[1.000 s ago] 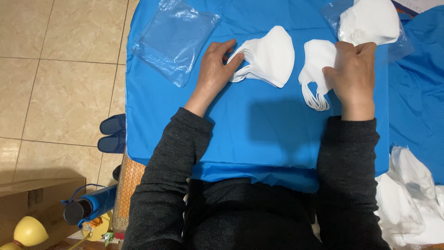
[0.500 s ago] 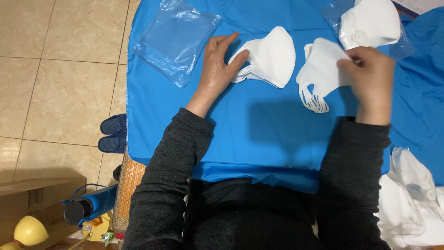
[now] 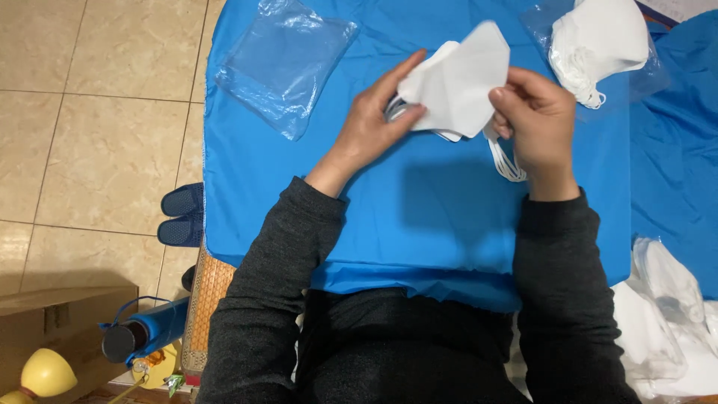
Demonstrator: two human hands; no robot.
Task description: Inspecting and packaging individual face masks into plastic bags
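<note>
Over a table covered with blue cloth (image 3: 449,217), both my hands hold white folded face masks (image 3: 460,86). My left hand (image 3: 374,123) grips the left edge of the stack, thumb on top. My right hand (image 3: 538,120) pinches the right edge of the top mask, whose white ear loops (image 3: 508,161) dangle below it. The masks overlap, so I cannot tell exactly how many there are.
A clear plastic bag (image 3: 288,63) lies flat at the cloth's upper left. Another clear bag with a stack of white masks (image 3: 602,41) sits at the upper right. More bagged masks (image 3: 673,322) lie lower right. Slippers (image 3: 183,217), a blue bottle (image 3: 142,337) and a cardboard box (image 3: 52,329) are on the tiled floor.
My right hand has carried the second mask leftward and laid it over the mask under my left hand. Both hands now hold the masks together, raised off the cloth.
</note>
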